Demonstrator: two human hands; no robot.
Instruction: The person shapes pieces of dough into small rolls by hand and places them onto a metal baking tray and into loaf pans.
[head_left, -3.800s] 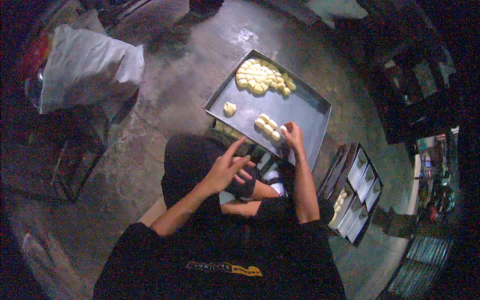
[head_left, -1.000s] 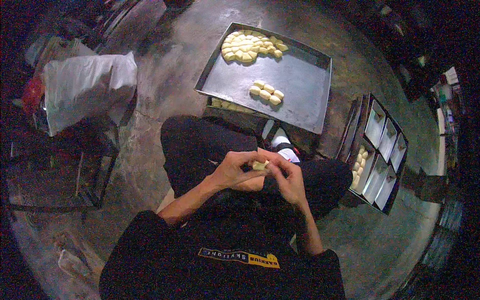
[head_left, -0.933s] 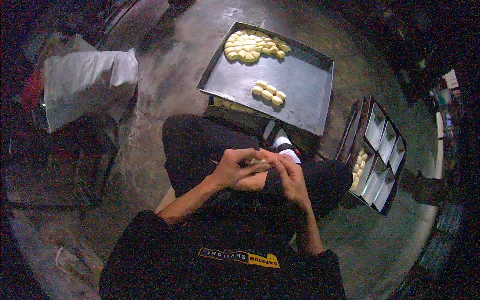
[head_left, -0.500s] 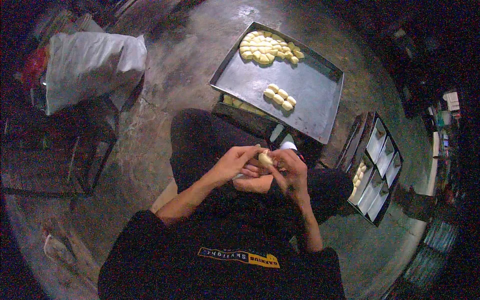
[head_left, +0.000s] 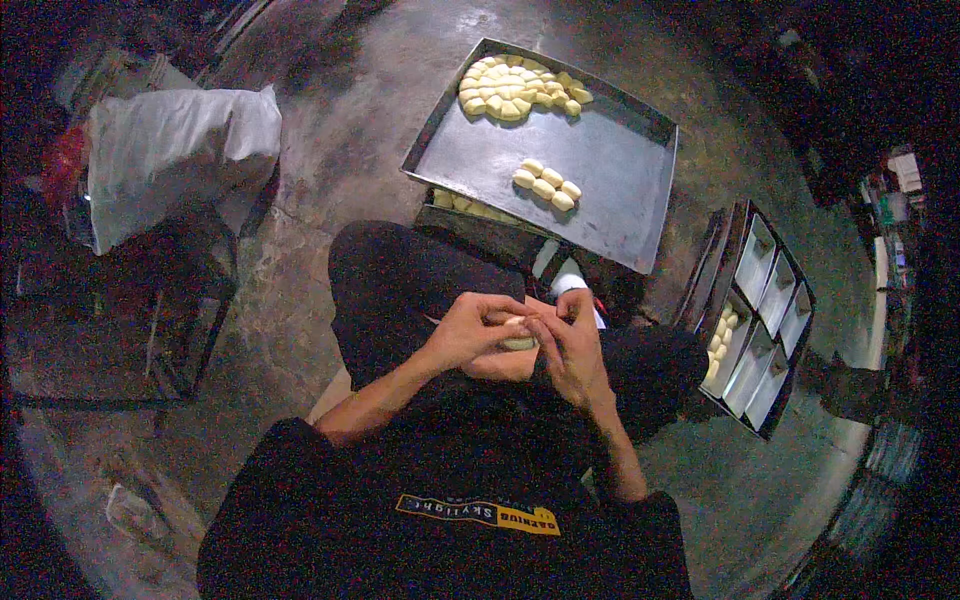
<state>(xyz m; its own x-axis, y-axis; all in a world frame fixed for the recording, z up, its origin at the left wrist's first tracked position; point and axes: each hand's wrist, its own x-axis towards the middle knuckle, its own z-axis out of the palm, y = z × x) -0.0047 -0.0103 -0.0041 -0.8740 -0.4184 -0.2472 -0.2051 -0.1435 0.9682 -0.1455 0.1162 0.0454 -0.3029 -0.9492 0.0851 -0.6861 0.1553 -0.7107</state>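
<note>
Dough piece (head_left: 518,342) between both hands' fingers (head_left: 540,330)

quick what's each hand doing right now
left hand: closed on the pale dough piece
right hand: closed on the same dough piece, fingers pinching it

Soft, matt dough piece (head_left: 519,343) pressed between my left hand (head_left: 472,330) and my right hand (head_left: 568,345), pale yellow and smooth. Ahead, the metal tray (head_left: 600,190) has a dull grey sheen, and the dough pieces on it look equally matt. Concrete floor (head_left: 330,130) is rough and blotchy. White plastic sack (head_left: 170,150) looks crinkled, faintly glossy. My black cloth shirt (head_left: 440,530) is flat and matt. The divided box (head_left: 765,320) has pale, smooth compartments.
</note>
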